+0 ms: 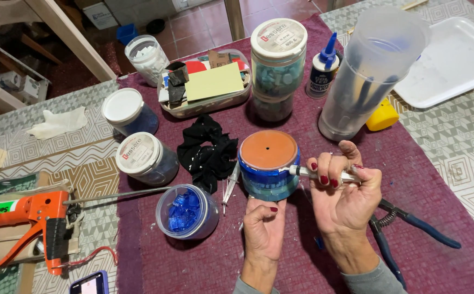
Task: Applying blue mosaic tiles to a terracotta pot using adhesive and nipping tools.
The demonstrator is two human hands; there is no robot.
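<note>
Both hands rise from the near edge of the maroon cloth (pixel 438 179). Left hand (pixel 264 226), fingers curled shut, braces the near side of an upturned terracotta pot (pixel 268 163) banded with blue tiles at mid-cloth. Right hand (pixel 343 193) pinches a white tube (pixel 324 174), its nozzle touching the pot's side. Blue-handled nippers (pixel 411 226) lie just right of the wrist; an open jar of blue tiles (pixel 187 212) sits left. Bare cloth remains along the near edge; jars crowd the far edge.
</note>
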